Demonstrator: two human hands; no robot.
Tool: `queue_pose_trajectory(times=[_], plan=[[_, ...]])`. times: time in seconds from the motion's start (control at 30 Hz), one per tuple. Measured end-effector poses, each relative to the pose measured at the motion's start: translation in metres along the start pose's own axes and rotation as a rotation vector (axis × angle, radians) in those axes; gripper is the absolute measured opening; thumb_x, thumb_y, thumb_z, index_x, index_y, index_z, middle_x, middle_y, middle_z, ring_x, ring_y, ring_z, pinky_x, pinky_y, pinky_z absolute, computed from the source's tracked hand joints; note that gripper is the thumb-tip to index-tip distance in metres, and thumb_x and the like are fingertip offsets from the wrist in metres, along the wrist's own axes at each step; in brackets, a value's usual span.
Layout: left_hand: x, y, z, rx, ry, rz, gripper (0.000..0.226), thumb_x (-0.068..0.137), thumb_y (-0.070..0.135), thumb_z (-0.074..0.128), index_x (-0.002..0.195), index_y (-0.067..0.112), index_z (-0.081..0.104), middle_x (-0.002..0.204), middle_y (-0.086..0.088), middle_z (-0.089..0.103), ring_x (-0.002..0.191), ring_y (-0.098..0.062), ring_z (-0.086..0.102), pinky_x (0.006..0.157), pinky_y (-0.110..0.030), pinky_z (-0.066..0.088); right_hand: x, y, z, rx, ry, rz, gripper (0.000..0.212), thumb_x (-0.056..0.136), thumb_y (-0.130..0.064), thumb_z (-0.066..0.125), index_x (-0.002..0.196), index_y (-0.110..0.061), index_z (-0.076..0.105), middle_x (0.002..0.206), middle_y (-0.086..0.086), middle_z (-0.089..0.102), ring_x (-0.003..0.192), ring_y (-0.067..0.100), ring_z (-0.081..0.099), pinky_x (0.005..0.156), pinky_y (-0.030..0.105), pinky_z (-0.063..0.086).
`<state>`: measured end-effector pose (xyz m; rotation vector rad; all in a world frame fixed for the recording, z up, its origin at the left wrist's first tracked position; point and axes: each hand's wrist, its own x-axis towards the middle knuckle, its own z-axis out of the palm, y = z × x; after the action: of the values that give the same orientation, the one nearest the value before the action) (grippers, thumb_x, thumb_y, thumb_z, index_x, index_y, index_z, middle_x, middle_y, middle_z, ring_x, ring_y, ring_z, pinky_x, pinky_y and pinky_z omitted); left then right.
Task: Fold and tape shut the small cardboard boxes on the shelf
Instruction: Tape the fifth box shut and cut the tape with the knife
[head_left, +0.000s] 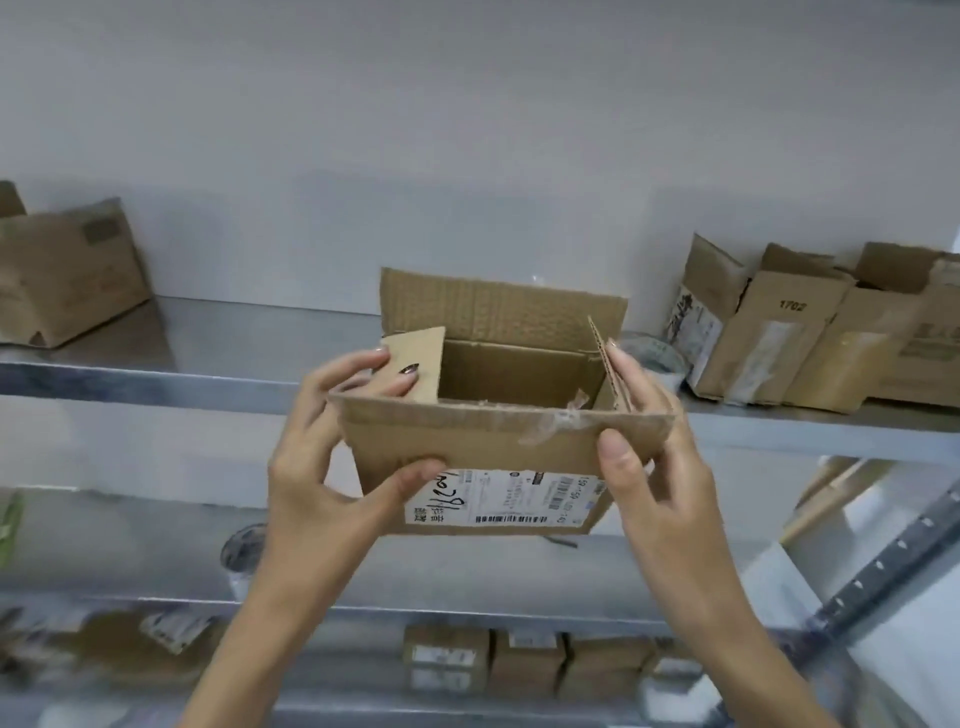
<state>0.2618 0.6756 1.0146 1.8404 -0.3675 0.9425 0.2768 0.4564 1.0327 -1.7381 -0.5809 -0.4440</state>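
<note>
We had left hand (332, 467) and right hand (657, 467) apart, each gripping one end of the open box (483, 447), held up in front of the shelf (234, 338). Right fingers half hid the tape roll (655, 357). Unsealed boxes (800, 343) stood right of it, and a lone box (67, 275) far left.

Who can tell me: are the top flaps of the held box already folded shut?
No: the box stands open in the left hand and right hand, back flap upright, inside visible.
</note>
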Motion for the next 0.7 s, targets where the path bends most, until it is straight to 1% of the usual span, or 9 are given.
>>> queue_pose_trajectory(times=[0.07, 0.13, 0.23, 0.33, 0.43, 0.5, 0.57, 0.63, 0.7], plan=[[-0.024, 0.001, 0.0, 0.029, -0.017, -0.012, 0.055, 0.069, 0.04, 0.074, 0.12, 0.023, 0.062, 0.133, -0.001, 0.05, 0.127, -0.021, 0.047, 0.107, -0.027, 0.038, -0.024, 0.005, 0.003, -0.017, 0.037, 0.017, 0.058, 0.085, -0.06, 0.048, 0.139, -0.04, 0.042, 0.145, -0.016, 0.039, 0.134, -0.002, 0.034, 0.097, 0.004, 0.032], [-0.046, -0.004, 0.0, 0.045, -0.048, -0.033, 0.058, 0.068, 0.041, 0.073, 0.123, 0.028, 0.059, 0.134, 0.0, 0.05, 0.127, -0.022, 0.046, 0.106, -0.025, 0.036, -0.045, 0.015, 0.008, -0.074, 0.072, 0.019, 0.06, 0.085, -0.066, 0.045, 0.139, -0.04, 0.04, 0.146, -0.012, 0.039, 0.136, 0.003, 0.034, 0.104, 0.011, 0.03], [-0.079, -0.033, 0.003, 0.034, -0.124, -0.126, 0.055, 0.069, 0.041, 0.074, 0.121, 0.03, 0.06, 0.136, 0.005, 0.049, 0.127, -0.015, 0.047, 0.107, -0.021, 0.034, -0.073, 0.045, 0.024, -0.147, 0.077, 0.089, 0.059, 0.085, -0.062, 0.046, 0.139, -0.039, 0.038, 0.146, -0.01, 0.038, 0.135, 0.002, 0.034, 0.104, 0.008, 0.026], [-0.102, -0.073, 0.01, 0.022, -0.206, -0.263, 0.055, 0.068, 0.041, 0.078, 0.12, 0.03, 0.062, 0.138, 0.014, 0.048, 0.129, -0.005, 0.044, 0.108, -0.014, 0.029, -0.094, 0.084, 0.043, -0.155, 0.032, 0.263, 0.056, 0.082, -0.053, 0.045, 0.137, -0.054, 0.032, 0.146, -0.025, 0.03, 0.134, -0.007, 0.028, 0.099, -0.001, 0.022], [-0.109, -0.113, 0.019, 0.045, -0.235, -0.316, 0.06, 0.064, 0.029, 0.079, 0.12, 0.029, 0.06, 0.14, 0.014, 0.045, 0.13, 0.002, 0.04, 0.109, -0.011, 0.027, -0.099, 0.127, 0.061, -0.147, -0.03, 0.384, 0.054, 0.083, -0.056, 0.044, 0.135, -0.063, 0.028, 0.143, -0.04, 0.02, 0.134, -0.015, 0.02, 0.105, 0.006, 0.019], [-0.105, -0.14, 0.03, 0.035, -0.235, -0.36, 0.057, 0.065, 0.026, 0.077, 0.117, 0.033, 0.058, 0.143, 0.009, 0.039, 0.13, 0.01, 0.033, 0.108, -0.007, 0.024, -0.088, 0.155, 0.071, -0.143, -0.091, 0.451, 0.051, 0.093, -0.046, 0.048, 0.136, -0.059, 0.023, 0.141, -0.046, 0.014, 0.133, -0.02, 0.013, 0.112, 0.019, 0.017], [-0.1, -0.168, 0.043, 0.045, -0.242, -0.445, 0.051, 0.064, 0.026, 0.079, 0.111, 0.036, 0.06, 0.142, 0.005, 0.037, 0.128, 0.014, 0.031, 0.11, -0.012, 0.027, -0.069, 0.183, 0.078, -0.16, -0.14, 0.508, 0.051, 0.097, -0.035, 0.047, 0.137, -0.053, 0.022, 0.143, -0.039, 0.015, 0.136, -0.013, 0.015, 0.116, 0.027, 0.018], [-0.1, -0.2, 0.055, 0.083, -0.269, -0.585, 0.046, 0.063, 0.024, 0.083, 0.105, 0.028, 0.066, 0.142, 0.004, 0.038, 0.129, 0.0, 0.036, 0.11, -0.022, 0.032, -0.054, 0.212, 0.08, -0.226, -0.198, 0.504, 0.05, 0.097, -0.031, 0.049, 0.141, -0.042, 0.029, 0.144, -0.027, 0.024, 0.138, -0.001, 0.025, 0.114, 0.024, 0.022], [-0.106, -0.221, 0.062, 0.129, -0.374, -0.7, 0.039, 0.064, 0.025, 0.085, 0.099, 0.019, 0.069, 0.142, 0.004, 0.038, 0.129, -0.009, 0.037, 0.109, -0.023, 0.031, -0.051, 0.237, 0.08, -0.306, -0.294, 0.533, 0.045, 0.095, -0.039, 0.052, 0.138, -0.028, 0.043, 0.141, -0.022, 0.031, 0.136, 0.006, 0.033, 0.108, 0.016, 0.023]])
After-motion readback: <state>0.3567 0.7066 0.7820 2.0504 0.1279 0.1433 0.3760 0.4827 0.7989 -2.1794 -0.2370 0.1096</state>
